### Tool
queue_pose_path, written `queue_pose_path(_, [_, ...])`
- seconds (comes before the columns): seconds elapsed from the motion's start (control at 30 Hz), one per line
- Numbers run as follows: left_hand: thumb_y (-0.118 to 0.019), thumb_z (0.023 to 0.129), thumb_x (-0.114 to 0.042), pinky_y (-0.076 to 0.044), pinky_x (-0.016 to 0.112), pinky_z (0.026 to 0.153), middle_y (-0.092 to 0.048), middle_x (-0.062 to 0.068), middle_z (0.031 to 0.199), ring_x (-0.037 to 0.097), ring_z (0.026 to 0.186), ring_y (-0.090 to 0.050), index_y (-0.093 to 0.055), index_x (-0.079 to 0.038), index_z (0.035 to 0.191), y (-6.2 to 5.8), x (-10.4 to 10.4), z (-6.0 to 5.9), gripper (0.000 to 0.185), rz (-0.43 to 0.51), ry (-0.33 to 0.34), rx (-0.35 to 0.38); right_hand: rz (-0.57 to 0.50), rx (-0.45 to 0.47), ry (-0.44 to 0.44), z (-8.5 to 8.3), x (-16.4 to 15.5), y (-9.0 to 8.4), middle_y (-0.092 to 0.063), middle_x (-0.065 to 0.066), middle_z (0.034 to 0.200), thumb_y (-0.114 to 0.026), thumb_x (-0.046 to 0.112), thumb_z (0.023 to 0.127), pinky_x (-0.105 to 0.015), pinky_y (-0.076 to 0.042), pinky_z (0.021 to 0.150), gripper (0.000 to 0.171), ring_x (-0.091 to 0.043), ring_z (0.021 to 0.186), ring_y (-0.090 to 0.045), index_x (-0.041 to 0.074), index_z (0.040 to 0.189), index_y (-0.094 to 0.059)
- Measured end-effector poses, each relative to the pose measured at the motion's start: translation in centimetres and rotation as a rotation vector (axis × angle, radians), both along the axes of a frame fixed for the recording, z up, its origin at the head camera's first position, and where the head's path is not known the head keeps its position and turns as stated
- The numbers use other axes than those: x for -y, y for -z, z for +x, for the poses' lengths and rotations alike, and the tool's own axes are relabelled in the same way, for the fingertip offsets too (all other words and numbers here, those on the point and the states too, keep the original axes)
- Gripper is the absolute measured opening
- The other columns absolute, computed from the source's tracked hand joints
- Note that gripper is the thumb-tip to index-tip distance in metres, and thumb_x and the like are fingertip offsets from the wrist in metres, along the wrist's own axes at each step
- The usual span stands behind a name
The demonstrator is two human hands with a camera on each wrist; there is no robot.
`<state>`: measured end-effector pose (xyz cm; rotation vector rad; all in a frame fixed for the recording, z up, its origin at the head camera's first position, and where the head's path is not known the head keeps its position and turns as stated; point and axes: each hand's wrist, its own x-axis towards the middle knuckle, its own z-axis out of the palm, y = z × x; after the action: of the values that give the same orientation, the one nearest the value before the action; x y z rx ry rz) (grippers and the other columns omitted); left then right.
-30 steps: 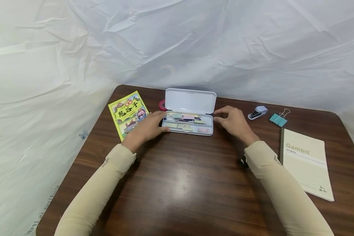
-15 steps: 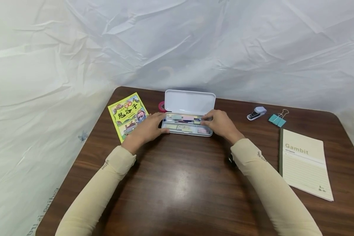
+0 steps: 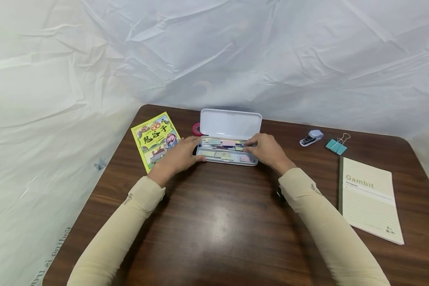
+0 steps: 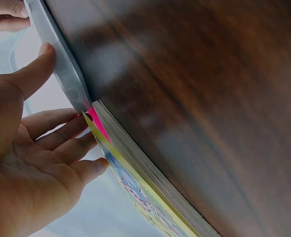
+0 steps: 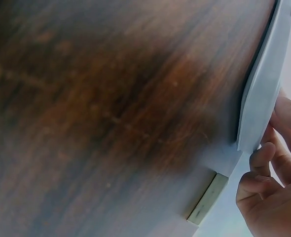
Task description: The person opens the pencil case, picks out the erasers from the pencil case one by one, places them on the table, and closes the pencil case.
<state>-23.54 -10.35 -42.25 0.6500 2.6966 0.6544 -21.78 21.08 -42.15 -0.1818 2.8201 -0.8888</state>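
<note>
A white pencil case (image 3: 230, 122) stands with its lid raised at the far middle of the table. Pens (image 3: 233, 146) and pastel pieces lie in its back compartment; a yellowish piece (image 3: 223, 155) and a pink one (image 3: 246, 158) are in front. My left hand (image 3: 178, 155) holds the case's left end, its thumb (image 4: 44, 61) against the front wall in the left wrist view. My right hand (image 3: 269, 151) dips its fingertips into the case's right side, by the pen ends. Whether they pinch something is hidden; in the right wrist view the outer fingers (image 5: 261, 160) are curled.
A yellow comic-style book (image 3: 153, 139) lies left of the case, and a pink tape roll (image 3: 196, 128) behind its left end. To the right are a small stapler (image 3: 312, 137), a teal binder clip (image 3: 337, 146) and a Gambit notebook (image 3: 371, 198). A white sheet (image 3: 289, 59) hangs behind.
My right hand has moved left from beside the case's right end to inside it, then stayed there over the last half second. The left hand keeps its place.
</note>
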Motion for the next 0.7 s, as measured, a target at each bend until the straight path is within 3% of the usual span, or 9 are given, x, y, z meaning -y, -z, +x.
queue_pose_path(0.2, [-0.076, 0.110, -0.051, -0.021, 0.062, 0.147, -0.044, 0.019, 0.183, 0.040, 0.173, -0.039, -0.043, -0.011, 0.177, 3.2, 0.6, -1.8, 0.085, 0.009, 0.015, -0.027, 0.020, -0.003, -0.015, 0.0, 0.0, -0.1, -0.077, -0.022, 0.137, -0.075, 0.016, 0.112, -0.041, -0.051, 0.078, 0.026, -0.027, 0.092, -0.066, 0.002, 0.131, -0.086])
queue_pose_path(0.33, [-0.077, 0.109, -0.050, -0.022, 0.063, 0.147, -0.044, 0.021, 0.183, 0.041, 0.173, -0.040, -0.043, -0.010, 0.177, 3.4, 0.7, -1.9, 0.086, -0.012, 0.014, -0.035, 0.026, 0.002, -0.021, 0.0, 0.3, -0.2, -0.077, -0.021, 0.135, -0.075, 0.016, 0.112, -0.041, -0.051, 0.078, 0.025, -0.027, 0.094, -0.067, 0.002, 0.130, -0.086])
queue_pose_path(0.5, [-0.078, 0.110, -0.045, -0.022, 0.063, 0.147, -0.044, 0.023, 0.182, 0.043, 0.172, -0.040, -0.044, -0.008, 0.176, 2.0, 0.3, -1.0, 0.084, 0.009, 0.003, -0.022, 0.037, 0.004, -0.034, -0.2, 0.4, -0.3, -0.077, -0.022, 0.132, -0.074, 0.015, 0.112, -0.041, -0.052, 0.082, 0.026, -0.028, 0.101, -0.069, 0.001, 0.131, -0.085])
queue_pose_path(0.57, [-0.078, 0.110, -0.041, -0.021, 0.062, 0.147, -0.044, 0.023, 0.182, 0.043, 0.172, -0.039, -0.044, -0.006, 0.176, 0.8, 0.1, -0.4, 0.082, 0.021, -0.002, -0.003, 0.040, 0.007, -0.038, -0.2, 0.4, -0.3, -0.076, -0.022, 0.131, -0.073, 0.015, 0.112, -0.041, -0.052, 0.081, 0.026, -0.028, 0.100, -0.069, 0.000, 0.131, -0.085])
queue_pose_path(0.7, [-0.078, 0.111, -0.038, -0.019, 0.060, 0.148, -0.044, 0.023, 0.182, 0.041, 0.173, -0.039, -0.043, -0.005, 0.176, 0.0, -0.2, 0.1, 0.081, 0.003, -0.011, 0.001, 0.042, 0.008, -0.040, -0.3, 0.5, -0.3, -0.076, -0.022, 0.130, -0.072, 0.014, 0.113, -0.042, -0.053, 0.083, 0.026, -0.029, 0.102, -0.069, -0.001, 0.131, -0.085])
